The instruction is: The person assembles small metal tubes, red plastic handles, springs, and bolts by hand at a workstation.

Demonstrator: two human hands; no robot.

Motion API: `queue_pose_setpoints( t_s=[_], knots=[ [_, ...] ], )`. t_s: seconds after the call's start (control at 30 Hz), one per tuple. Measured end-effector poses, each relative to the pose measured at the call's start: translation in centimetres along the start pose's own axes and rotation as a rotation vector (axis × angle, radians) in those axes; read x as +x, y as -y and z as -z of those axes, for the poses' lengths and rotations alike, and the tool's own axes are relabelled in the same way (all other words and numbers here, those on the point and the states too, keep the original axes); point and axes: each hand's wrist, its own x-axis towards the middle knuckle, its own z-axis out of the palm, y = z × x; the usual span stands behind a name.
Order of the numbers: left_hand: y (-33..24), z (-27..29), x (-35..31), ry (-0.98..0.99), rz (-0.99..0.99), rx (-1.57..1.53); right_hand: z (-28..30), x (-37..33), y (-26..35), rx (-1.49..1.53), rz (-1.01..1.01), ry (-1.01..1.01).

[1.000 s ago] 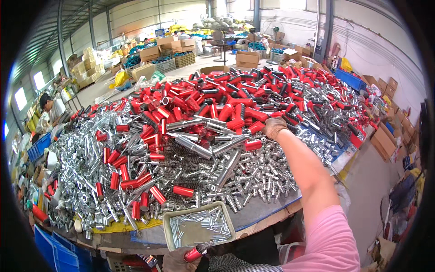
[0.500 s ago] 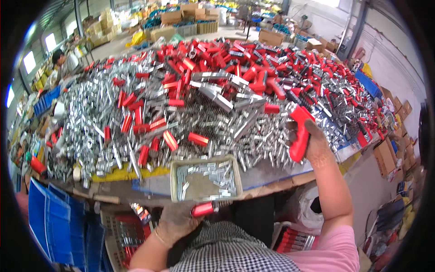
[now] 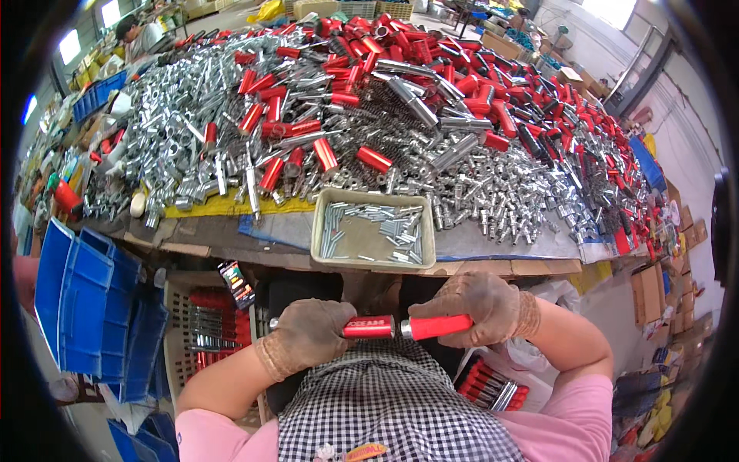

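Both of my hands wear brownish work gloves and meet in front of my checked apron. My left hand (image 3: 312,333) is closed around a red tubular piece (image 3: 369,327); a silver metal end sticks out on the other side of the fist. My right hand (image 3: 485,308) grips a red handle (image 3: 439,326) with a silver collar. The collar faces the end of the red tube, very close to it; whether they touch I cannot tell. Beyond the hands, a shallow tray (image 3: 372,264) at the table edge holds small silver pins.
A large heap of silver metal parts (image 3: 500,189) and red handles (image 3: 504,119) covers the table. Blue bins (image 3: 73,300) stand at left, beside a crate (image 3: 175,339) of red-handled pieces. A box (image 3: 543,389) at right holds similar ones. Another person (image 3: 138,38) sits far left.
My right hand has come back from over the heap to my lap, bringing the red handle to the left hand's red tube. The view has tilted down.
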Motion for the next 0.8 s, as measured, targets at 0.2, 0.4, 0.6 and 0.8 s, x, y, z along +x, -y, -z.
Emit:
queue_pose_setpoints(
  t_s=[0.2, 0.4, 0.6, 0.8],
  knots=[
    [0.6, -0.5, 0.6, 0.811, 0.024, -0.612, -1.5, 1.3, 1.7, -0.687, 0.702, -0.059],
    [0.4, -0.9, -0.5, 0.538, -0.048, -0.350, -1.3, 2.5, 2.2, -0.554, 0.478, 0.132],
    [1.6, 0.8, -0.2, -0.301, -0.231, 0.737, -9.1, 1.7, -1.5, 1.089, -0.320, -0.207],
    [1.7, 1.5, 0.6, -0.365, -0.253, 0.756, -8.1, 2.4, 1.2, 0.853, -0.411, -0.134]
  ],
)
